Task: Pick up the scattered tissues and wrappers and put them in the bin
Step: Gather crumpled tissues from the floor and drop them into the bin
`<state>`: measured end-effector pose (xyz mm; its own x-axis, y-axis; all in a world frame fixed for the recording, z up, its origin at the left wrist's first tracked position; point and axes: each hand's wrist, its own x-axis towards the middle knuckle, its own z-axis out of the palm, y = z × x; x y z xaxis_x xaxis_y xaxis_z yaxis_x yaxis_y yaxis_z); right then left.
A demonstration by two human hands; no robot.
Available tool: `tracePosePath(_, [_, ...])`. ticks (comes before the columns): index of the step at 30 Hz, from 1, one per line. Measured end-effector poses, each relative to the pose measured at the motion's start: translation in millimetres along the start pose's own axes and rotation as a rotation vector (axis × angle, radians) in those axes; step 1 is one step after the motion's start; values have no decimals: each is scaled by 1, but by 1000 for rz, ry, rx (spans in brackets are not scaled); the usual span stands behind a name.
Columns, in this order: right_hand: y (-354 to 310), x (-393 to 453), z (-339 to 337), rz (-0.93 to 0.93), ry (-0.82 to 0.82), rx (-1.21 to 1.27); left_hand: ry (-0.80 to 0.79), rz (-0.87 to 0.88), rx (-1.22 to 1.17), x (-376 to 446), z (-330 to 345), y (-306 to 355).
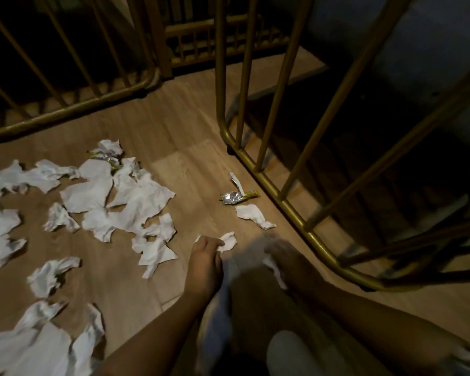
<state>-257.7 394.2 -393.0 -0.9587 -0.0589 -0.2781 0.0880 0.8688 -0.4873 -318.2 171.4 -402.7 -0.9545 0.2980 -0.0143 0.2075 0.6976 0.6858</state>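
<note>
Several crumpled white tissues [130, 196] lie scattered over the left half of the wooden floor [179, 137]. My left hand [205, 256] reaches forward, its fingers pinched on a small tissue [229, 241]. My right hand [278, 253] is just to its right, motion-blurred, with a white scrap [276, 271] against it; its grip is unclear. Ahead lie a silver and yellow wrapper [232, 198] and a single tissue [253, 217]. A second yellow-green wrapper [106, 158] pokes out among the far tissues. No bin is in view.
Gold metal frames with upright bars stand on the floor: one [272, 185] close on the right, another [79, 104] at the back left. A pale rounded shape [296, 354] and a blurred whitish shape [215, 321] sit at the bottom.
</note>
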Motion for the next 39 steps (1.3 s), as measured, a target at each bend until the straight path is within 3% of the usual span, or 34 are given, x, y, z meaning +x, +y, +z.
tracePosePath(4, [-38,54,-15,-69,443,139,67,-97,-114,9,-9,0])
tracePosePath(8, [-61,92,-21,-60,577,163,190,-295,-291,29,-19,2])
tracePosePath(14, [-48,104,-5,104,540,24,450,-409,-420,47,-50,6])
tracePosePath(17, [-33,97,5,128,357,-81,515,-482,-397,47,-56,-10])
tracePosePath(24, [-37,100,8,-239,263,-132,688,-479,-231,18,-68,-44])
tracePosePath(26, [-48,115,2,-261,361,-166,755,-524,-233,11,-71,-50])
tracePosePath(29, [-64,133,-10,-199,480,-134,727,-603,-229,2,-77,-49])
tracePosePath(35, [-57,134,2,39,451,-105,457,-549,-104,-15,-85,-45])
tracePosePath(39, [-51,130,17,-29,468,-129,458,-601,-53,-27,-77,-49])
